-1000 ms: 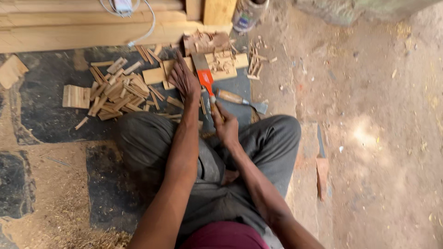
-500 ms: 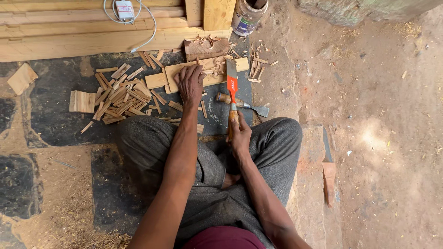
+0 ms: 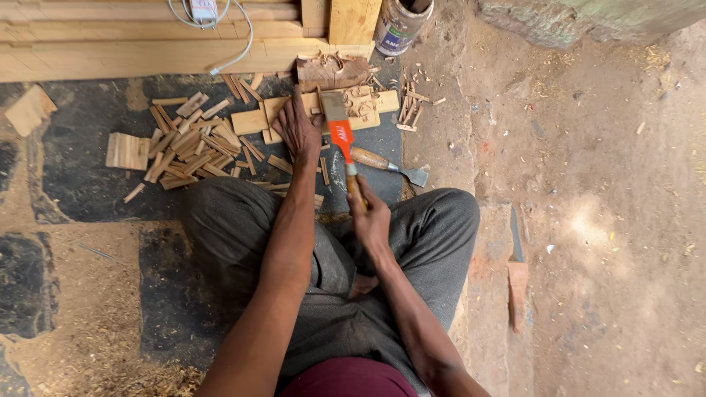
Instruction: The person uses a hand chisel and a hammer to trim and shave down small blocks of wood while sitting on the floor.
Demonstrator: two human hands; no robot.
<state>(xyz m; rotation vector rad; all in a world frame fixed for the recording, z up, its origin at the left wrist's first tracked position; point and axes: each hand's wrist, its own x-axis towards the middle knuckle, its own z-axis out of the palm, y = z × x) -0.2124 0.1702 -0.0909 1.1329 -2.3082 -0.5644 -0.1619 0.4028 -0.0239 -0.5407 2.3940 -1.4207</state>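
I sit cross-legged on the floor. My left hand [image 3: 298,129] presses flat on a light wooden board [image 3: 254,120] in front of my knees. My right hand [image 3: 370,213] grips the wooden handle of an orange-headed hatchet [image 3: 338,129], whose blade reaches forward onto the board beside my left fingers. A wooden-handled chisel [image 3: 382,163] lies on the floor just right of the hatchet. Small shavings lie on a second board [image 3: 371,103].
A pile of thin wood strips [image 3: 184,143] lies to the left, with a square offcut [image 3: 126,151] beside it. Long timber planks [image 3: 132,37] and a tin can [image 3: 401,26] stand at the back. A block [image 3: 331,71] rests beyond the board. Another tool [image 3: 517,272] lies right of my knee.
The hatchet has swung from my right side down toward the board, close to my left hand. My left hand has stayed pressed on the board.
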